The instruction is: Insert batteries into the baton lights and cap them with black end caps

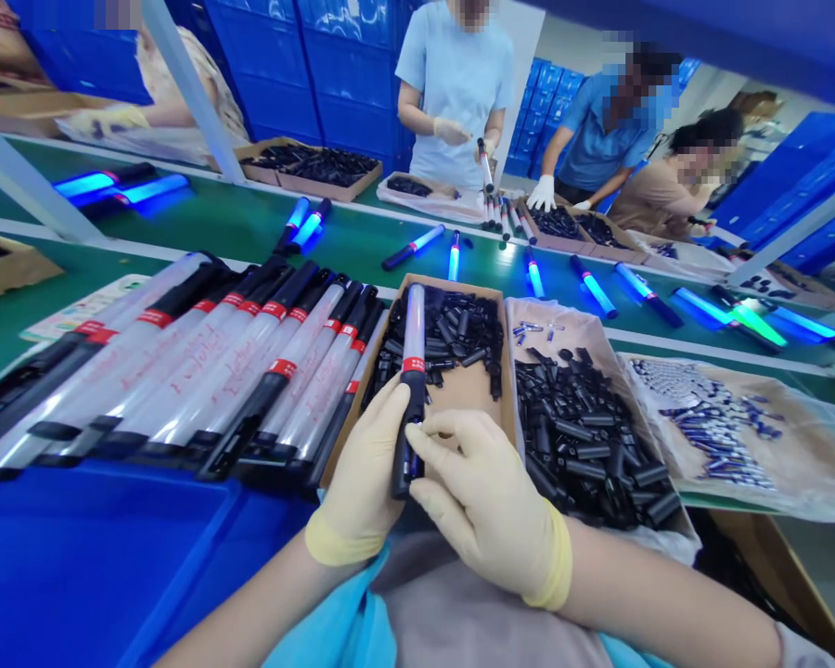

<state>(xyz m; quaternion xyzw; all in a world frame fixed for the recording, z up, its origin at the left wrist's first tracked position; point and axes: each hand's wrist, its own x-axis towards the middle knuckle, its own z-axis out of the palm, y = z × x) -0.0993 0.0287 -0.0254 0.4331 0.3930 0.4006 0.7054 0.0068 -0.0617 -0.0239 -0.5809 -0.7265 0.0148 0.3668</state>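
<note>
Upright before me is a light stick [414, 325] with a clear tube, a red band and a black handle. My left hand [366, 473], in a pale yellow glove, is wrapped round the handle from the left. At an opening in the handle's side, the bent fingertips of my gloved right hand [487, 496] touch it. Something small and bluish shows in that opening; what the right fingertips pinch, if anything, is hidden. Behind the stick lies a cardboard box [507, 371] of black plastic parts. To my left several similar light sticks [201, 362] are piled side by side.
On the right are a lined tray of black caps [584, 436] and a plastic-lined tray of small batteries [710, 408]. Lit blue sticks [595, 288] lie on the green conveyor [362, 246]. Blue bins [97, 557] stand at lower left. Gloved co-workers [456, 93] work opposite.
</note>
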